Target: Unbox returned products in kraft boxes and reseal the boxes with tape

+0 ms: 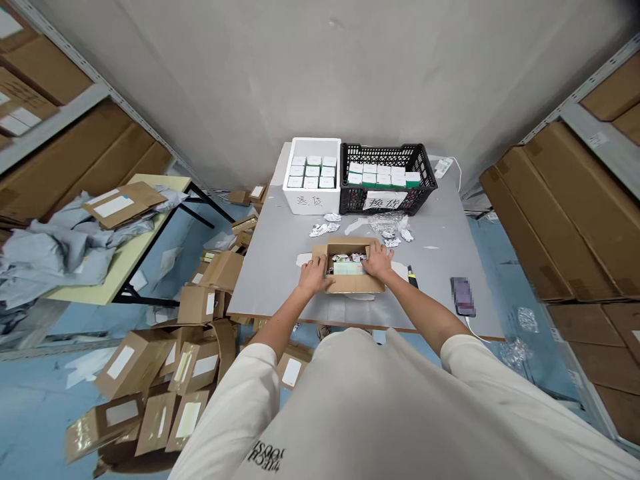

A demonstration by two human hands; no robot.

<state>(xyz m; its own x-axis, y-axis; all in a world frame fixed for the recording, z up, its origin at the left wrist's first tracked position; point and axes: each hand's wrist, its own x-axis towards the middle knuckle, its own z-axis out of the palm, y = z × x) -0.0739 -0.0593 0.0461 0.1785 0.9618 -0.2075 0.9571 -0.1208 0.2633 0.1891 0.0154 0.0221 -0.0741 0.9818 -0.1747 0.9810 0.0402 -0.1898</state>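
Grey table [265,260] against concrete wall [330,80], blue floor [45,417] around. Foam bin [311,205] and black crate [429,190] stand along far edge. I see cardboard box [350,285] near front edge, opening up, front flap folded toward wearer; long axis left-right, parallel to that edge. Left hand [314,275] curled over its left end, right hand [379,260] over right end, box held between. My room: tabletop stretch leftward; knife [412,277], phone [463,297] limit right; crumpled paper [320,231] behind.
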